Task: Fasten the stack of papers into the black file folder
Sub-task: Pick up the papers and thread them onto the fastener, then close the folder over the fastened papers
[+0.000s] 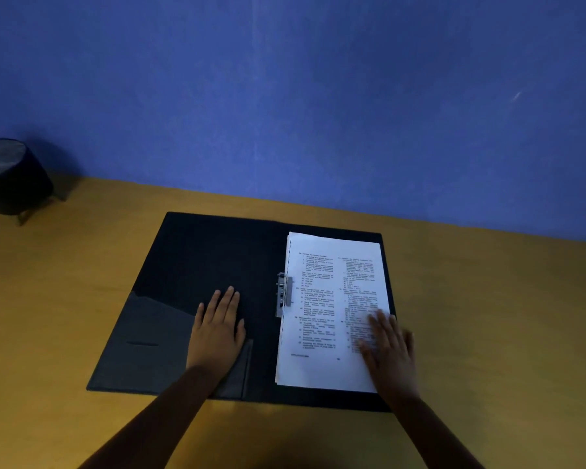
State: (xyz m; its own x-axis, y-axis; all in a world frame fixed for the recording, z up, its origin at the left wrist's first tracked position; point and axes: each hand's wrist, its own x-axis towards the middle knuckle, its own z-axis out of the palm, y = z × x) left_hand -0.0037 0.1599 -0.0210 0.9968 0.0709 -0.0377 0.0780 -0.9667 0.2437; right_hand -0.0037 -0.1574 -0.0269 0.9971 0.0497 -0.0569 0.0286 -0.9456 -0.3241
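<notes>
Left hand (217, 328) flat, pinning the open black file folder (190, 265) at centre frame, while blurred right hand (388, 346) presses the paper stack (329, 299) flat beside the metal clip (284, 294), grasping nothing.

One head-worn camera looks forward and down from close above the table (48, 299), facing the blue wall (285, 96) behind it.
</notes>
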